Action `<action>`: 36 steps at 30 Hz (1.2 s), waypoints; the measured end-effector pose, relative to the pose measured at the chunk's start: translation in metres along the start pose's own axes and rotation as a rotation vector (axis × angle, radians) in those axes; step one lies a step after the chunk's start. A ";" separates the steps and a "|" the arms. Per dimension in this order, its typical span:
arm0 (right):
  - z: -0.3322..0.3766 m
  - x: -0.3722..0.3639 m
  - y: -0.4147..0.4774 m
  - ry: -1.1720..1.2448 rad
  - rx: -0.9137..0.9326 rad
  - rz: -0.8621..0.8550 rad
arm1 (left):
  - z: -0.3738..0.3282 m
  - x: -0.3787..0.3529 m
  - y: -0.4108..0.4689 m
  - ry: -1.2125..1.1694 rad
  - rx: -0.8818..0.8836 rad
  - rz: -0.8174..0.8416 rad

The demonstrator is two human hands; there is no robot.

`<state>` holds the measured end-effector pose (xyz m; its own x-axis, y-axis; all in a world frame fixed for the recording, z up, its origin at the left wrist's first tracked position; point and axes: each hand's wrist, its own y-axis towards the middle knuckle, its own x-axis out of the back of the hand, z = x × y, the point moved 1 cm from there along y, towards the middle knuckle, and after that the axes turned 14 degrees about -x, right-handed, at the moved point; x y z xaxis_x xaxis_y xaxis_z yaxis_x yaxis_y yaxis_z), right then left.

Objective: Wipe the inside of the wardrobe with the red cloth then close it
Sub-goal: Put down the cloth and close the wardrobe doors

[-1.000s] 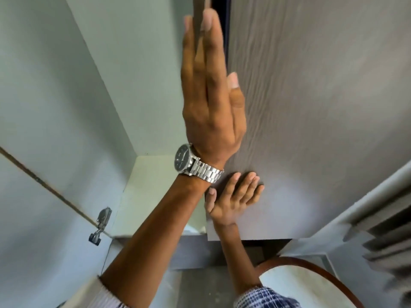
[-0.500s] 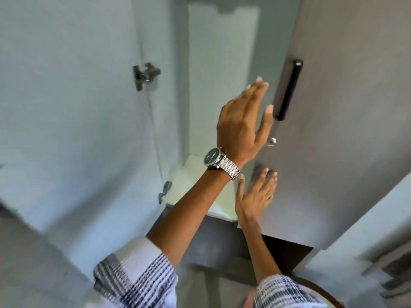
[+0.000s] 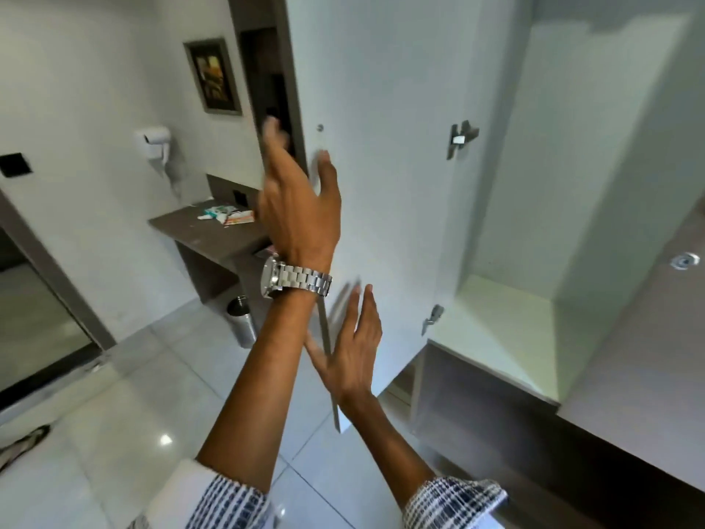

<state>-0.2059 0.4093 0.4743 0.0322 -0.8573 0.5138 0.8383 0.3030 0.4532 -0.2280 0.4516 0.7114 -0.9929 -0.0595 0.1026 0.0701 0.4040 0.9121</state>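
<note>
The wardrobe stands open, its pale interior shelf (image 3: 496, 326) bare. Its left door (image 3: 381, 185) is swung out, white inner face toward me, with two metal hinges (image 3: 461, 137) along its right side. My left hand (image 3: 301, 211), wearing a steel watch, is at the door's free edge; the fingers are spread, the thumb lies on the inner face and the fingers reach past the edge. Lower down, my right hand (image 3: 354, 353) is flat and open against the same edge. The grey right door (image 3: 648, 337) shows at the far right. No red cloth is visible.
A dark desk (image 3: 198, 238) with small packets stands left of the door, a metal bin (image 3: 242, 318) under it. A wall hair dryer (image 3: 156, 141) and a framed picture (image 3: 213, 76) hang above. Glossy floor tiles (image 3: 133, 414) lie below, with a dark doorway at the far left.
The view has swung left. Both hands have left the grey right door and moved across to the free edge of the white left door.
</note>
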 end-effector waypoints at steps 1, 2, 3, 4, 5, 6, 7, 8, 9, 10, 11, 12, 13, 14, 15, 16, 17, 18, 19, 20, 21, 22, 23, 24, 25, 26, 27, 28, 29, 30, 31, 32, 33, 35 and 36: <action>0.000 -0.004 0.001 -0.025 -0.008 -0.021 | 0.003 -0.001 -0.003 -0.013 -0.001 0.037; -0.003 -0.005 0.001 -0.047 -0.014 -0.045 | 0.004 -0.002 -0.007 -0.017 -0.004 0.049; -0.006 -0.003 0.002 -0.068 -0.006 -0.072 | 0.002 -0.003 -0.010 -0.024 -0.004 0.053; -0.010 0.000 0.001 -0.091 0.025 -0.102 | -0.001 -0.004 -0.012 -0.038 -0.003 0.048; -0.014 0.005 -0.001 -0.119 0.069 -0.134 | -0.006 -0.006 -0.014 -0.060 -0.003 0.036; -0.018 0.010 -0.002 -0.139 0.115 -0.169 | -0.013 -0.008 -0.017 -0.087 0.000 0.016; -0.023 0.015 -0.004 -0.137 0.159 -0.208 | -0.018 -0.008 -0.020 -0.119 0.000 -0.009; -0.032 0.022 -0.005 -0.123 0.188 -0.251 | -0.025 -0.008 -0.024 -0.156 -0.019 -0.032; -0.043 0.030 -0.009 -0.108 0.207 -0.298 | -0.033 -0.010 -0.031 -0.169 -0.076 -0.058; -0.059 0.041 -0.012 -0.110 0.227 -0.348 | -0.042 -0.014 -0.041 -0.154 -0.169 -0.095; -0.076 0.056 -0.015 -0.128 0.242 -0.387 | -0.052 -0.020 -0.054 -0.134 -0.284 -0.137; -0.095 0.072 -0.017 -0.161 0.259 -0.413 | -0.061 -0.027 -0.068 -0.129 -0.398 -0.163; -0.115 0.090 -0.018 -0.205 0.262 -0.442 | -0.072 -0.037 -0.082 -0.152 -0.497 -0.160; -0.134 0.107 -0.017 -0.242 0.241 -0.481 | -0.082 -0.051 -0.096 -0.198 -0.575 -0.133; -0.151 0.126 -0.014 -0.274 0.202 -0.528 | -0.094 -0.067 -0.109 -0.259 -0.631 -0.093; -0.167 0.145 -0.008 -0.300 0.157 -0.569 | -0.107 -0.085 -0.123 -0.315 -0.675 -0.047; -0.179 0.160 -0.001 -0.310 0.111 -0.599 | -0.116 -0.104 -0.135 -0.363 -0.713 0.000; -0.191 0.176 0.007 -0.330 0.066 -0.628 | -0.128 -0.124 -0.146 -0.423 -0.742 0.040; -0.201 0.191 0.016 -0.355 0.032 -0.664 | -0.140 -0.145 -0.155 -0.485 -0.761 0.076; -0.208 0.203 0.027 -0.386 0.021 -0.689 | -0.149 -0.166 -0.159 -0.538 -0.766 0.116; -0.218 0.221 0.039 -0.433 0.025 -0.705 | -0.165 -0.188 -0.163 -0.586 -0.766 0.162; -0.225 0.235 0.052 -0.476 0.030 -0.709 | -0.178 -0.209 -0.165 -0.609 -0.770 0.216; -0.234 0.249 0.066 -0.521 0.027 -0.709 | -0.190 -0.229 -0.166 -0.608 -0.785 0.257; -0.242 0.264 0.079 -0.561 0.000 -0.701 | -0.204 -0.250 -0.168 -0.604 -0.803 0.269; -0.251 0.275 0.092 -0.591 -0.016 -0.697 | -0.213 -0.269 -0.170 -0.595 -0.809 0.254; -0.258 0.285 0.104 -0.614 -0.018 -0.683 | -0.220 -0.286 -0.171 -0.588 -0.803 0.223; -0.266 0.290 0.114 -0.627 0.004 -0.676 | -0.222 -0.299 -0.172 -0.575 -0.794 0.184; -0.277 0.294 0.124 -0.648 0.024 -0.665 | -0.223 -0.313 -0.175 -0.559 -0.789 0.147; -0.288 0.296 0.133 -0.662 0.047 -0.676 | -0.223 -0.326 -0.177 -0.539 -0.794 0.122; -0.296 0.298 0.142 -0.686 0.048 -0.681 | -0.224 -0.337 -0.179 -0.509 -0.804 0.116; -0.304 0.298 0.151 -0.704 0.043 -0.690 | -0.225 -0.348 -0.181 -0.481 -0.815 0.121; -0.308 0.299 0.158 -0.710 0.034 -0.691 | -0.227 -0.357 -0.181 -0.452 -0.820 0.123; -0.314 0.298 0.166 -0.710 0.029 -0.693 | -0.228 -0.365 -0.180 -0.428 -0.819 0.122; -0.328 0.295 0.179 -0.687 0.022 -0.707 | -0.228 -0.379 -0.183 -0.386 -0.814 0.126; -0.333 0.293 0.184 -0.671 0.006 -0.716 | -0.227 -0.386 -0.186 -0.374 -0.812 0.119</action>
<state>0.1395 0.0749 0.4656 -0.8005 -0.4256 0.4220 0.5359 -0.1928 0.8220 0.1636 0.1925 0.5924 -0.9311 0.2999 0.2075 0.0793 -0.3889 0.9178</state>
